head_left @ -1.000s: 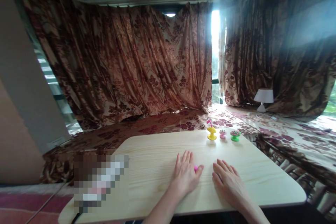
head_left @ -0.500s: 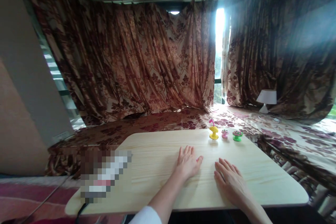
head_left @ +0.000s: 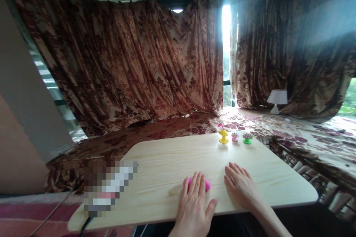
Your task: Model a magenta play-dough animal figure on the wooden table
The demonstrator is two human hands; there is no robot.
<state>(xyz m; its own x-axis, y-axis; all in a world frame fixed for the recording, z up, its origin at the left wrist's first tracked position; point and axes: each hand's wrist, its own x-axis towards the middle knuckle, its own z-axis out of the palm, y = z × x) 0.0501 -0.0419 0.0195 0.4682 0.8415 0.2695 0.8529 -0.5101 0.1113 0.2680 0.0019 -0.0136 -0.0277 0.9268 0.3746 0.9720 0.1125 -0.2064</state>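
Observation:
My left hand (head_left: 194,202) lies flat, its stretched fingers across the top of a bright pink lump (head_left: 207,185) that looks like modelling clay. Pink shows on both sides of the fingers; the middle of the lump is hidden beneath them. To the right, my right hand (head_left: 241,185) rests palm down on the pale wooden table (head_left: 155,170), fingers out and holding nothing. Three small clay-like figures stand at the far right of the tabletop: a yellow one (head_left: 223,137) with a pink curl on top, a small pink one (head_left: 235,137) and a green one (head_left: 247,138) with pink dots.
A blurred-out pixelated item (head_left: 111,187) lies at the table's left side, with a black cable (head_left: 86,224) running off the edge. Beyond the table are a flower-patterned ledge (head_left: 172,127), patterned curtains (head_left: 155,63) and a white lamp (head_left: 277,98).
My left hand has drawn back toward me and now lies over the pink lump, which was almost wholly hidden under the hand before. The right hand stays flat. The view has shifted slightly.

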